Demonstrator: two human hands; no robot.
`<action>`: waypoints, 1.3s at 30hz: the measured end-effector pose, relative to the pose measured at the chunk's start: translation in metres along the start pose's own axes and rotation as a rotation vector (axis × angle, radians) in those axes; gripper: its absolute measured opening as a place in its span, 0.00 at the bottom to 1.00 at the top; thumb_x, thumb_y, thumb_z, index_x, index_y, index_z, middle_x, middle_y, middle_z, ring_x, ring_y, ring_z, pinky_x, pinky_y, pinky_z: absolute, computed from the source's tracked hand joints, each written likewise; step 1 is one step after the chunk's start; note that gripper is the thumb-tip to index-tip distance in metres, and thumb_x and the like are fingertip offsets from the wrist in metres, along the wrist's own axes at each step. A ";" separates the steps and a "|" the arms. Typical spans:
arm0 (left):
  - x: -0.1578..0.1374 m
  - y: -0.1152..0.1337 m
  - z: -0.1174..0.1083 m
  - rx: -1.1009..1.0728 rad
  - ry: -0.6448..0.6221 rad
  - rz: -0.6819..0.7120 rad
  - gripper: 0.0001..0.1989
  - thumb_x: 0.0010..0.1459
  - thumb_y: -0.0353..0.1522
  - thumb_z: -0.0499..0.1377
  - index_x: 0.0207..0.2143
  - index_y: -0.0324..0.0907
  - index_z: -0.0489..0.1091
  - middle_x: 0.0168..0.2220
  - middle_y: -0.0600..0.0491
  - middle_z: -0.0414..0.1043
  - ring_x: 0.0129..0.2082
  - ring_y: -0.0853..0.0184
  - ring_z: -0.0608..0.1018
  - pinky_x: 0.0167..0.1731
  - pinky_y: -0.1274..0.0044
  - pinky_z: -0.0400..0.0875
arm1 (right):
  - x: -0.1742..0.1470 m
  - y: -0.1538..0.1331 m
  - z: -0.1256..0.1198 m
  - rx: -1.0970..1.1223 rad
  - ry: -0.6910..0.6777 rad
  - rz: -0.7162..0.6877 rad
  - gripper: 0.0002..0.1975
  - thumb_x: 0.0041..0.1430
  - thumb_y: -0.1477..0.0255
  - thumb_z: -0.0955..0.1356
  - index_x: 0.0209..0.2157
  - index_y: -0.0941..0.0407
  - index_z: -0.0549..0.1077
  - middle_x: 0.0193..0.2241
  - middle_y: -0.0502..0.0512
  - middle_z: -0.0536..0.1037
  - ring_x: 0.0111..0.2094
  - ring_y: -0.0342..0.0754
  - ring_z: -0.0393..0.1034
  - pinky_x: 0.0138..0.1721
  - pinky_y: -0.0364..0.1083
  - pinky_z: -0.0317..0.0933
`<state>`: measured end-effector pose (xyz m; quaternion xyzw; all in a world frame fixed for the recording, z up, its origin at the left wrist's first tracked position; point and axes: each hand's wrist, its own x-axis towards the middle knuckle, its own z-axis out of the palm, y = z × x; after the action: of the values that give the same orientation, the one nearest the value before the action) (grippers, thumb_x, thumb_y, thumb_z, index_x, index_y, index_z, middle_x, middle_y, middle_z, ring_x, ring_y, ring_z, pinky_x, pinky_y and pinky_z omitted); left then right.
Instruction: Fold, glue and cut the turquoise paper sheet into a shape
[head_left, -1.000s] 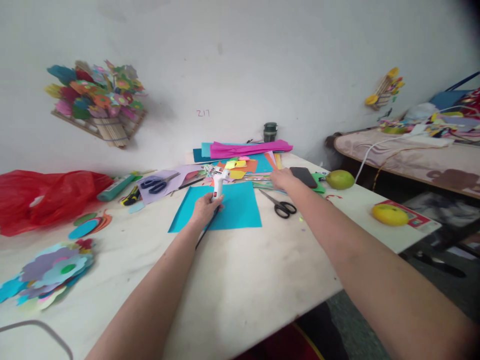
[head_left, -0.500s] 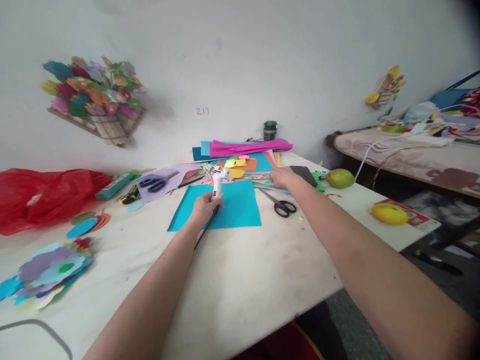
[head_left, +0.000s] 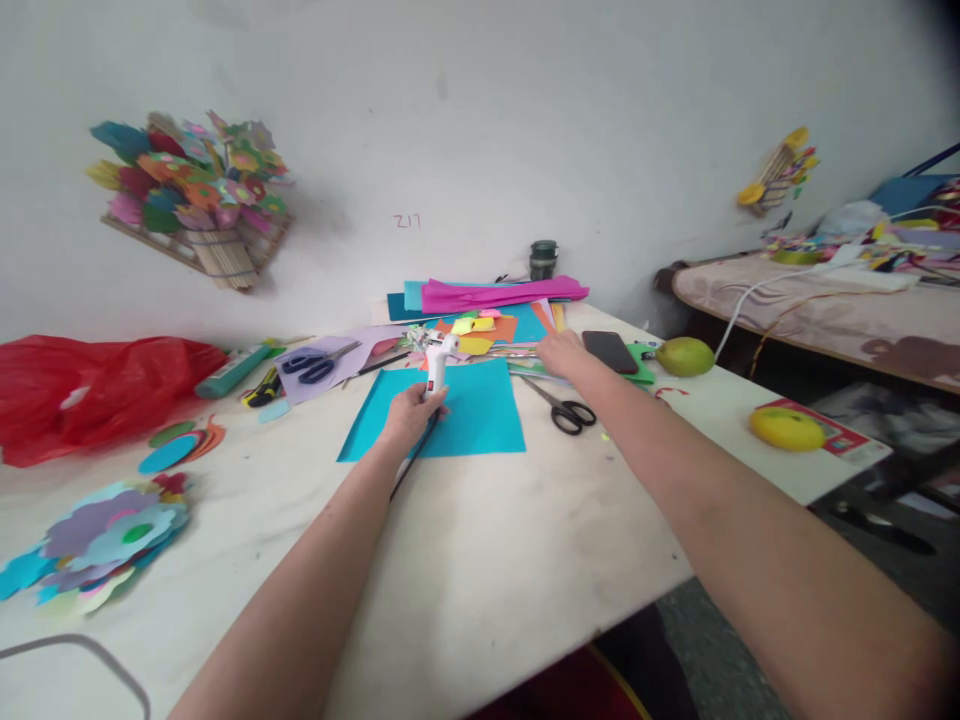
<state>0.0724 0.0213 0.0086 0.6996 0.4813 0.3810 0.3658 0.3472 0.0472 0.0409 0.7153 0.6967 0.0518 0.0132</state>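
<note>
My left hand (head_left: 411, 412) is wrapped round the handle of a white glue gun (head_left: 436, 365), its dark cord trailing back along my forearm. Beneath them lies a bright blue sheet (head_left: 484, 415). My right hand (head_left: 561, 352) reaches to the far side, fingers closed and pointing down at the ends of several thin glossy strips (head_left: 517, 352); whatever lies in the fingertips is hidden. Black-handled scissors (head_left: 571, 415) rest just in front of that hand, and a dark phone (head_left: 610, 352) is to its right.
Navy-handled scissors (head_left: 313, 368), a yellow-black cutter (head_left: 262, 390) and a red plastic bag (head_left: 105, 390) are on the left. Paper flowers (head_left: 112, 535) are piled nearer. A green mango (head_left: 685, 356) and a yellow one (head_left: 787, 428) sit right. Pink sheets (head_left: 502, 294) lie along the wall.
The view has shifted slightly. Both hands stay nearly in place, the left still on the glue gun; the right forearm uncovers a little more of the phone.
</note>
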 end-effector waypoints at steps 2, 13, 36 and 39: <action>-0.001 0.001 0.000 -0.008 0.001 -0.002 0.20 0.45 0.47 0.55 0.31 0.39 0.66 0.24 0.52 0.73 0.23 0.67 0.73 0.27 0.77 0.64 | 0.000 -0.002 -0.002 -0.045 0.014 0.018 0.14 0.55 0.75 0.62 0.41 0.60 0.72 0.41 0.69 0.72 0.47 0.58 0.63 0.45 0.52 0.54; 0.002 -0.005 -0.004 -0.031 0.034 -0.025 0.20 0.45 0.48 0.55 0.30 0.39 0.66 0.24 0.53 0.73 0.25 0.66 0.74 0.28 0.77 0.64 | -0.001 -0.036 -0.019 -0.051 0.292 -0.062 0.17 0.58 0.81 0.55 0.47 0.65 0.64 0.38 0.69 0.73 0.42 0.56 0.66 0.40 0.50 0.55; 0.002 -0.011 -0.009 -0.087 0.150 -0.043 0.22 0.44 0.49 0.55 0.30 0.38 0.67 0.21 0.52 0.72 0.21 0.68 0.71 0.24 0.77 0.62 | 0.020 -0.077 0.005 1.246 0.300 -0.087 0.06 0.47 0.73 0.67 0.20 0.58 0.68 0.12 0.47 0.69 0.14 0.41 0.64 0.17 0.39 0.59; 0.000 -0.007 -0.010 -0.051 0.144 -0.058 0.22 0.44 0.48 0.55 0.30 0.38 0.67 0.21 0.53 0.72 0.17 0.71 0.67 0.21 0.78 0.60 | 0.016 -0.077 0.014 1.278 0.234 -0.082 0.12 0.42 0.69 0.70 0.14 0.58 0.66 0.07 0.45 0.64 0.10 0.38 0.60 0.11 0.36 0.53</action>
<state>0.0608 0.0249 0.0067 0.6466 0.5168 0.4315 0.3588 0.2727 0.0666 0.0209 0.5446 0.6140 -0.2956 -0.4890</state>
